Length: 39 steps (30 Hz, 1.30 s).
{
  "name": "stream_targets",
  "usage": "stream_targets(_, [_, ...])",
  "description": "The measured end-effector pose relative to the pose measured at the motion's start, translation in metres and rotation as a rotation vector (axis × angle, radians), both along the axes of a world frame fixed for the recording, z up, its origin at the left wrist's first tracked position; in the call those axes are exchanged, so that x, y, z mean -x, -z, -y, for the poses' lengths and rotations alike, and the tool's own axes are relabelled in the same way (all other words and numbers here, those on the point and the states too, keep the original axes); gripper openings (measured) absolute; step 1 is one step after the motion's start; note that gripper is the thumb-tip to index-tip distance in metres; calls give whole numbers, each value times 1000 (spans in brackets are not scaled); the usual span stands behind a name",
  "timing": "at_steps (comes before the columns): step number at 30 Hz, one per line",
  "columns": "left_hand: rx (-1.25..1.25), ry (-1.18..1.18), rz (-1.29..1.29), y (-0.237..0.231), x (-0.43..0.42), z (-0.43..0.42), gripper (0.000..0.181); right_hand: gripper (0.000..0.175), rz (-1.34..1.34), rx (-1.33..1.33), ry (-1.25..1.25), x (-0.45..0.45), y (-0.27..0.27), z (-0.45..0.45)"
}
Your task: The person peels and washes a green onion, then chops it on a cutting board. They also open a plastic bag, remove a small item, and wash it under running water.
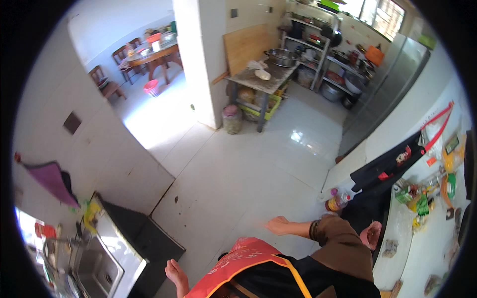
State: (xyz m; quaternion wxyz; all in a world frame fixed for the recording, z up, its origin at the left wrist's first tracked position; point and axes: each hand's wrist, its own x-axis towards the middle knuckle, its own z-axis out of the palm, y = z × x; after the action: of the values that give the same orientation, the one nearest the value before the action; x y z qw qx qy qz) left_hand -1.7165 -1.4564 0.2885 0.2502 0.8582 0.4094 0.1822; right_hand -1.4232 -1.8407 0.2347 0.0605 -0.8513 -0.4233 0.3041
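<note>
My left hand (176, 274) is low in the view, its fingers curled together with nothing visible in them. It is nearest the kitchen sink counter (115, 249) and apart from it. Out in front of my body, my right hand (277, 225) is blurred and loosely closed above the tiled floor, with no object showing in it. A dark patterned band (315, 228) circles the right wrist below a brown sleeve (341, 246). I wear a red apron (238, 264) with yellow edging and writing on it.
Bottles (337, 202) stand on the floor by the right wall, near a hanging dark apron (391, 162). Ahead is a worktable (275, 83) with a steel pot (282, 56) and pale dough-like lumps (262, 74). A refrigerator (387, 82) stands right; a dining table (154, 56) lies beyond the doorway.
</note>
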Motion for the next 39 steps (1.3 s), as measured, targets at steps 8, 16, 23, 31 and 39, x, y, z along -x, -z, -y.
stream_targets(8, [-77,770,-6,-13,-259,-4,13,21,-58,100,575,-18,41,120])
stream_targets(16, [-91,1215,-41,-32,-515,84,13,26,-13,31,701,-216,31,199])
stream_targets(23, [-100,1169,32,-36,-689,125,12,26,159,-178,782,-474,18,194])
stream_targets(31, [1,804,59,28,-859,114,5,41,126,-463,733,-792,17,110])
stream_targets(39, [0,670,223,-9,-1110,117,6,39,139,-429,730,-1094,11,70])
